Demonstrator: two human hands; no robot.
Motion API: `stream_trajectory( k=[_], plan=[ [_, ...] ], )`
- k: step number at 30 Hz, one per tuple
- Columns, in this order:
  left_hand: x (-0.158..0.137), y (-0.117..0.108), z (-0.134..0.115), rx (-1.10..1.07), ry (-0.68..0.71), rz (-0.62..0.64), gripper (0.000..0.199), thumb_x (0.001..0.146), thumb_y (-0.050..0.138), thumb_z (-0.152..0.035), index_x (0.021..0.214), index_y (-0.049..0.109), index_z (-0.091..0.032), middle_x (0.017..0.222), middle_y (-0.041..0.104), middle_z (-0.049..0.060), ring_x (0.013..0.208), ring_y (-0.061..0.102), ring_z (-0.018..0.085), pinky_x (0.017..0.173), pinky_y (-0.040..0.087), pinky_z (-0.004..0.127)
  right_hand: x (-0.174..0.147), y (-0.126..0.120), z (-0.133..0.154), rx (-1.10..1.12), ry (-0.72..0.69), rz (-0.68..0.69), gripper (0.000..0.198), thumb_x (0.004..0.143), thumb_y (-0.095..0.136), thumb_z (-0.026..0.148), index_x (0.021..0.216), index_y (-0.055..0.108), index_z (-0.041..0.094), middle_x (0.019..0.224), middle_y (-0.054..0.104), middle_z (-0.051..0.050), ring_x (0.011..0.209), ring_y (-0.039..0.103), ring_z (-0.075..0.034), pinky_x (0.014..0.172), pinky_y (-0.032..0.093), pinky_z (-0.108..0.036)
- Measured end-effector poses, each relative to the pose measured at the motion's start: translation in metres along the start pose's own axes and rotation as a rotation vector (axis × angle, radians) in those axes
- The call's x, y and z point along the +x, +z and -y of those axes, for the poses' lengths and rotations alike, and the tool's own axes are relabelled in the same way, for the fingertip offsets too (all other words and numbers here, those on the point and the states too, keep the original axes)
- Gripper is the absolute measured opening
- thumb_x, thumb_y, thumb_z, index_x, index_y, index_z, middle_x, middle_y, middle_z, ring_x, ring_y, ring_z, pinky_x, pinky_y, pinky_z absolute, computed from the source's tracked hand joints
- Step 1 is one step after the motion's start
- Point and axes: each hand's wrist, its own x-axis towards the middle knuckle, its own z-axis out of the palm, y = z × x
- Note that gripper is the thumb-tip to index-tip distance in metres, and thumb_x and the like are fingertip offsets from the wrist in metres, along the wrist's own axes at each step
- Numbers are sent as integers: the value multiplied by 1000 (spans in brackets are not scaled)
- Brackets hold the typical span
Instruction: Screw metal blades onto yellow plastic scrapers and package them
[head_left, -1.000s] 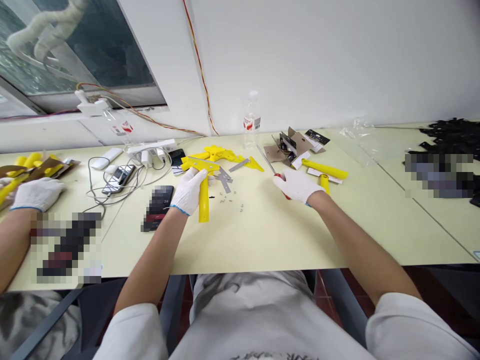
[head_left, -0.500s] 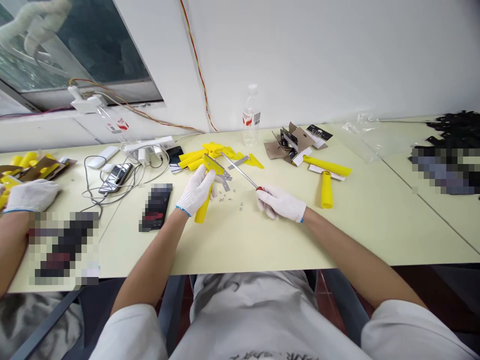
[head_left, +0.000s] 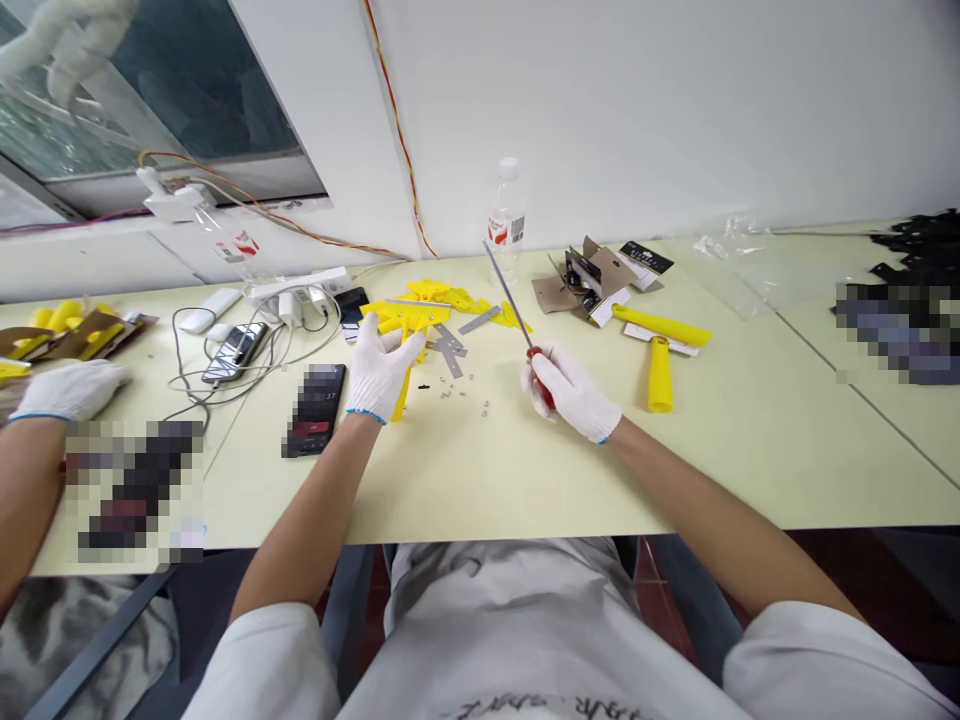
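Observation:
My gloved left hand (head_left: 382, 370) is wrapped round a yellow scraper (head_left: 405, 316), whose wide head carries a metal blade strip with screws along its far edge. Its handle slants down beneath the fingers. In my gloved right hand (head_left: 566, 390) is a screwdriver (head_left: 510, 295) with a red handle, its long shaft pointing up and left, apart from the scraper. Loose metal blades (head_left: 450, 352) lie just right of the scraper. Several small screws or nuts (head_left: 448, 390) are scattered between my hands. Behind the scraper is a pile of yellow plastic parts (head_left: 442, 293).
Yellow handles (head_left: 660, 375) and cardboard packaging (head_left: 589, 280) lie to the right. A clear bottle (head_left: 507, 215) stands by the wall. Left are a phone (head_left: 319, 400), tangled cables and a power strip (head_left: 300, 285). A co-worker's gloved hand (head_left: 67, 390) is at far left.
The scraper has turned so its head now lies crosswise with the blade edge away from me. The screwdriver has lifted away from it, its tip now higher and further right.

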Motion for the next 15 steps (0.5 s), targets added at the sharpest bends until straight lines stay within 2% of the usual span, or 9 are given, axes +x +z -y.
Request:
stream_trajectory(
  k=[2,5,8,11,15],
  plan=[
    [0,0,2,-37,-22,56,49,90,91,-42,128,72,-18,112,81,10,98,78,24,77,61,29,-1,2,1,17,-14,30,40,112,54,69,110,45,29,78,65,6,48,44,-13,46,34,-27],
    [1,1,5,-28,-3,68,33,94,87,-43,109,71,-18,104,78,7,86,73,18,73,59,26,-1,1,2,-96,-51,85,42,112,52,68,107,53,26,67,51,7,55,42,-14,54,35,-27],
    [0,3,6,27,37,31,29,100,80,-40,117,68,-20,108,77,5,76,69,13,70,60,25,-2,0,4,-230,-12,151,49,112,49,68,98,62,23,72,54,2,61,47,-16,59,40,-29],
    [-2,5,4,95,86,35,29,105,74,-38,128,68,-22,113,77,6,78,72,14,69,60,25,-1,1,7,-272,48,204,49,114,43,64,91,60,24,69,55,1,59,49,-16,59,40,-30],
    [-3,5,3,178,126,33,27,107,70,-34,131,71,-22,110,78,6,82,74,16,71,60,26,0,3,7,-347,7,215,46,114,43,59,90,59,24,70,58,0,63,53,-17,67,43,-32]
  ],
)
